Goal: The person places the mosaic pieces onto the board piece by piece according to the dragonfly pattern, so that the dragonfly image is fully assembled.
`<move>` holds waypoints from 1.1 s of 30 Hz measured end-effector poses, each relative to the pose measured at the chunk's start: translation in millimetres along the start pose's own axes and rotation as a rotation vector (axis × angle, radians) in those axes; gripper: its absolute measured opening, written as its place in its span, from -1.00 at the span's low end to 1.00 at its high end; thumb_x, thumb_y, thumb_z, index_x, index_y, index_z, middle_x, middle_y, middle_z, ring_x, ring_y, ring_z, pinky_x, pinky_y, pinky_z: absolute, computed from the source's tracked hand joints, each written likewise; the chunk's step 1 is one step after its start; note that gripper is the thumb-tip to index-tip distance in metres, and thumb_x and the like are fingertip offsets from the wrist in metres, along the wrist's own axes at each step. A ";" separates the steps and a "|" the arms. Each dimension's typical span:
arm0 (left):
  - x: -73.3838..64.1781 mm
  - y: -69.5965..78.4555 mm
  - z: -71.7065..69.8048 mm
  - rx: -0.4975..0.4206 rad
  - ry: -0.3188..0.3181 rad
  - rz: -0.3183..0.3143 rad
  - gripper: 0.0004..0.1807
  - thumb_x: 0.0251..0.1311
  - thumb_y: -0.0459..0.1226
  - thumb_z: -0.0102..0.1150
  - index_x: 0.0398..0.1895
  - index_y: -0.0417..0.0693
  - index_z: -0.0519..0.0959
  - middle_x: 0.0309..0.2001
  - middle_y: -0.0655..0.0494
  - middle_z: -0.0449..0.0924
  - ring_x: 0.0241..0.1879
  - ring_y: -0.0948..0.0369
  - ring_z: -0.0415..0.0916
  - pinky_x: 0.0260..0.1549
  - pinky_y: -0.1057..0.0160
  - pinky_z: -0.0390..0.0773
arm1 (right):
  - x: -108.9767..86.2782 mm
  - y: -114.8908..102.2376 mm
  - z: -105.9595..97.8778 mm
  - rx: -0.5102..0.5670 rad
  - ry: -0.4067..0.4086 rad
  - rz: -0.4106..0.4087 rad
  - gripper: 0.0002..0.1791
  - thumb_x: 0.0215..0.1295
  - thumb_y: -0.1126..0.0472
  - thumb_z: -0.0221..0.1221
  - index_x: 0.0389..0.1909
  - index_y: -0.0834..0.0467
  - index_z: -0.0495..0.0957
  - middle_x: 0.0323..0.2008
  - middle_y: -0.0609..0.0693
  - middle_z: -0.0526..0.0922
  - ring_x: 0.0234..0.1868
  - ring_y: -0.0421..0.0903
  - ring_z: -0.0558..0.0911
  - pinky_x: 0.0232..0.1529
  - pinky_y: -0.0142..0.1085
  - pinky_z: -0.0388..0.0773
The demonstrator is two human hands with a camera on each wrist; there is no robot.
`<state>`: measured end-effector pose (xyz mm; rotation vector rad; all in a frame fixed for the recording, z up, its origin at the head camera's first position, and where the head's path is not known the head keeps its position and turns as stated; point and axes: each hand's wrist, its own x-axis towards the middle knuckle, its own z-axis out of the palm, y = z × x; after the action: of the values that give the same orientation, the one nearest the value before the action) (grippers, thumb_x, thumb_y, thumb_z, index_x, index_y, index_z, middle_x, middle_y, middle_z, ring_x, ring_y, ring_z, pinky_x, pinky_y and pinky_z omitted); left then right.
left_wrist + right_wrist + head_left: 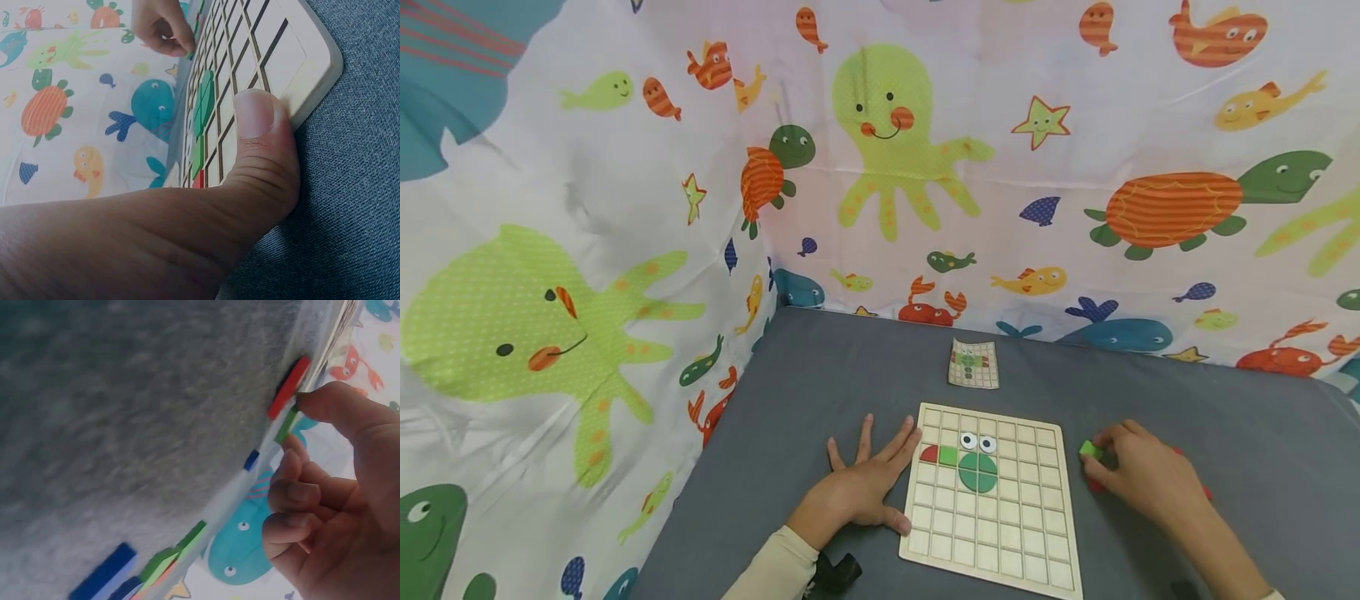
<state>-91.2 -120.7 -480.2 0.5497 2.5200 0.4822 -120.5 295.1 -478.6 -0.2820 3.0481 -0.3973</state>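
A wooden grid board [1030,521] lies on the grey cloth. On its upper left part sit two eye pieces [969,441], a green circle [977,472] made of quarter pieces, a green square [948,456] and a red rounded piece [929,453]. Along the board's left edge my left hand [859,490] rests with fingers spread, its thumb [256,119] over the rim. To the right of the board my right hand [1146,471] pinches a green tile [286,425] between thumb and finger, just above the cloth. Close to that tile is a red piece [289,387].
Several loose blue [103,574] and green pieces [159,565] lie near my right hand, mostly hidden from the head view. A small pattern card [973,367] lies behind the board. A sea-animal curtain [1000,233] hangs behind and at left.
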 end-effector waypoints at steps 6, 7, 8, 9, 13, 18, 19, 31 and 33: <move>0.7 -0.1 -0.9 0.005 0.009 0.004 0.42 -0.02 0.21 0.55 0.77 0.43 -0.27 0.74 0.35 -0.48 0.64 -0.24 -0.72 0.25 -0.77 -0.45 | 1.3 -25.6 -3.9 0.032 0.066 -0.085 -0.67 0.30 -0.07 0.44 -0.14 0.09 0.70 -0.21 -0.04 0.58 -0.33 -0.18 0.58 -0.50 -0.25 0.48; 1.0 -0.3 -0.8 0.005 0.009 0.005 0.42 -0.02 0.21 0.55 0.77 0.43 -0.27 0.74 0.35 -0.48 0.65 -0.24 -0.71 0.25 -0.76 -0.44 | 1.0 -31.7 -4.7 0.037 0.070 -0.101 -0.66 0.30 -0.07 0.44 -0.13 0.09 0.69 -0.22 -0.05 0.57 -0.36 -0.19 0.55 -0.53 -0.28 0.45; 1.1 -0.4 -0.7 0.004 0.008 0.006 0.42 -0.01 0.21 0.54 0.77 0.42 -0.27 0.74 0.35 -0.49 0.65 -0.23 -0.72 0.25 -0.76 -0.44 | 0.6 -38.0 -5.2 0.041 0.073 -0.114 -0.66 0.30 -0.07 0.45 -0.12 0.09 0.69 -0.22 -0.06 0.56 -0.39 -0.21 0.52 -0.55 -0.30 0.42; 1.2 -0.4 -0.6 0.005 0.007 0.008 0.42 -0.01 0.21 0.54 0.77 0.42 -0.27 0.74 0.35 -0.49 0.65 -0.23 -0.72 0.26 -0.76 -0.44 | 0.2 -44.4 -5.5 0.043 0.080 -0.128 -0.66 0.30 -0.06 0.46 -0.10 0.08 0.68 -0.22 -0.07 0.55 -0.43 -0.23 0.48 -0.58 -0.32 0.38; 0.9 0.4 -1.2 0.009 0.006 0.010 0.42 -0.02 0.22 0.54 0.77 0.42 -0.27 0.74 0.36 -0.49 0.65 -0.22 -0.72 0.26 -0.76 -0.42 | -0.7 -69.9 -4.5 0.061 0.107 -0.197 -0.70 0.30 -0.02 0.47 -0.11 0.03 0.65 -0.23 -0.10 0.53 -0.56 -0.32 0.32 -0.66 -0.36 0.29; -0.2 0.8 -2.0 0.012 0.007 0.002 0.42 -0.03 0.22 0.54 0.77 0.43 -0.27 0.74 0.36 -0.49 0.65 -0.22 -0.72 0.26 -0.76 -0.43 | -0.3 -98.9 2.7 0.085 0.132 -0.310 -0.71 0.28 0.01 0.49 -0.13 -0.01 0.63 -0.25 -0.14 0.53 -0.62 -0.41 0.24 -0.68 -0.41 0.25; -0.4 0.8 -1.9 0.010 0.005 0.001 0.42 -0.02 0.21 0.54 0.77 0.43 -0.27 0.74 0.36 -0.49 0.65 -0.21 -0.72 0.26 -0.76 -0.43 | 0.2 -104.0 4.9 0.086 0.133 -0.324 -0.71 0.27 0.02 0.50 -0.13 0.00 0.63 -0.25 -0.14 0.53 -0.63 -0.41 0.23 -0.68 -0.42 0.24; -0.3 1.5 -0.2 0.016 0.004 -0.009 0.41 -0.02 0.22 0.54 0.76 0.45 -0.27 0.74 0.37 -0.48 0.65 -0.23 -0.70 0.27 -0.76 -0.40 | 4.9 -142.7 28.5 0.091 0.136 -0.449 -0.71 0.18 0.02 0.56 -0.22 0.02 0.67 -0.28 -0.19 0.55 -0.55 -0.47 0.44 -0.61 -0.49 0.38; -0.6 2.5 -0.6 0.017 0.003 -0.013 0.41 -0.01 0.22 0.53 0.76 0.45 -0.27 0.74 0.37 -0.48 0.65 -0.22 -0.70 0.27 -0.76 -0.40 | 5.4 -146.4 31.3 0.084 0.127 -0.461 -0.70 0.17 0.01 0.57 -0.24 0.01 0.68 -0.31 -0.20 0.54 -0.54 -0.46 0.44 -0.61 -0.48 0.39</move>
<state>-90.3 -119.0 -478.4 0.5396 2.5313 0.4576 -98.0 147.2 -471.0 -0.9957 3.0532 -0.5820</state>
